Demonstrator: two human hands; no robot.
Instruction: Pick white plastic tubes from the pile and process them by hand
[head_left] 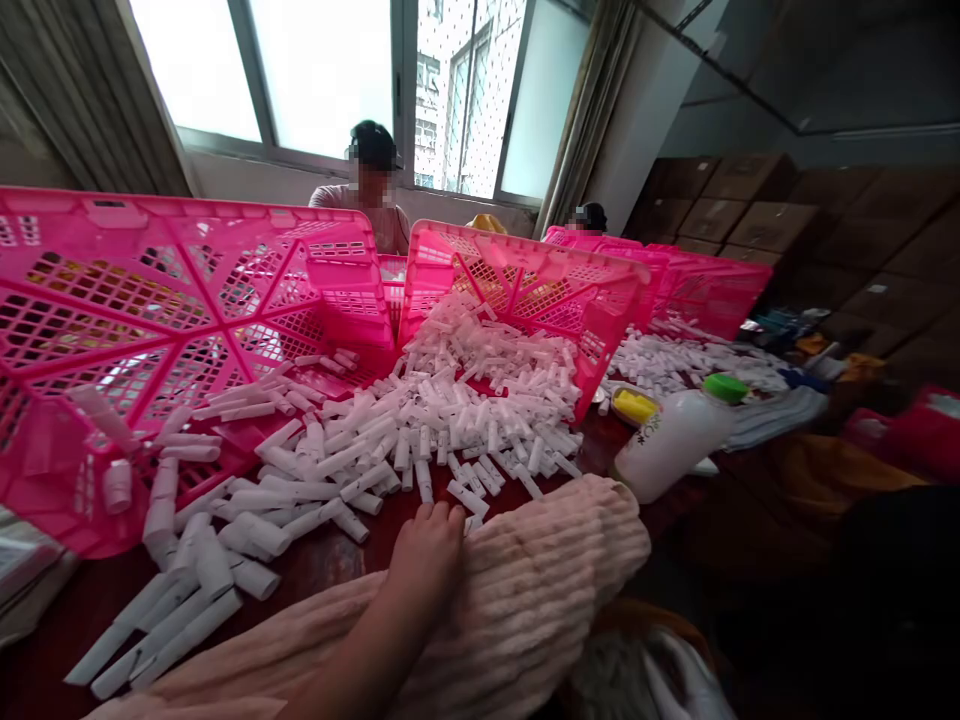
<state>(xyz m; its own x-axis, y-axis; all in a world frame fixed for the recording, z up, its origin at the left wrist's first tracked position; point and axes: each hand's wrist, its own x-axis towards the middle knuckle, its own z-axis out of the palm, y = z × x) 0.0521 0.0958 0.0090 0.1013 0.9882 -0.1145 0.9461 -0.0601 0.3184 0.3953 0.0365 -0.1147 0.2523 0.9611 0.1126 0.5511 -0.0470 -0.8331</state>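
Tubes [424,482] crowd before the left hand [426,550], seemingly at picking; whether it grips one I cannot tell. Right hand unseen. Next probably calls for a light pinch.

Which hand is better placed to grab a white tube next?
Probably the left hand: it sits at the near edge of the white tubes, while the right hand is out of view.
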